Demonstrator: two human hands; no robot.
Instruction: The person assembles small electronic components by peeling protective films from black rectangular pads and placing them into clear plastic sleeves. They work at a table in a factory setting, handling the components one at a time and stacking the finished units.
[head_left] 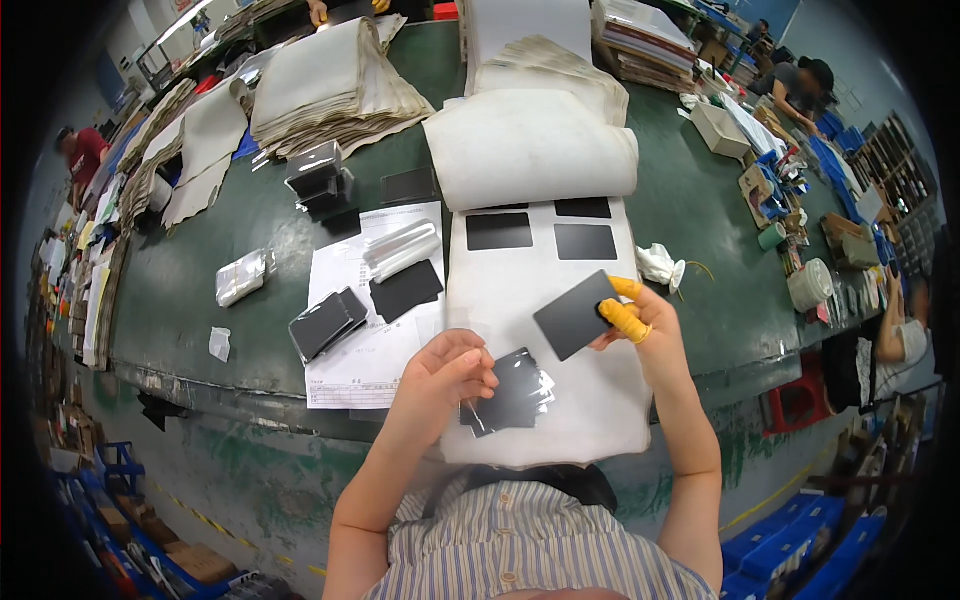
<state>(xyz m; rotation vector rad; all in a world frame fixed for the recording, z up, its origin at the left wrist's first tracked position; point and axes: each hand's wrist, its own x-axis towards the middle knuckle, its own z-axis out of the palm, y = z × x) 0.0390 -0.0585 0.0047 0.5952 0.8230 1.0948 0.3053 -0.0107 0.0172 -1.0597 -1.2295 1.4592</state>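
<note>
My right hand (pixel 645 325), with yellow finger cots on its thumb and a finger, holds a dark grey rectangular card (pixel 572 316) by its right end, tilted above the white sheets. My left hand (pixel 452 368) is closed, its fingers curled together; whatever is between them is too small to make out. Just beside it, a fanned pile of glossy grey cards (pixel 512 395) lies on the near part of the white sheet (pixel 590 420). Farther up that sheet, dark cards (pixel 500 232) lie in rows, partly covered by a folded-back stack of sheets (pixel 535 150).
Printed paper (pixel 345 375) on the green table (pixel 180 320) carries stacked dark cards (pixel 328 322) and a clear-wrapped bundle (pixel 402 250). Another wrapped bundle (pixel 245 277) lies left. A crumpled white cloth (pixel 660 265) is at right. Large sheet stacks (pixel 330 85) stand behind; other people work farther off.
</note>
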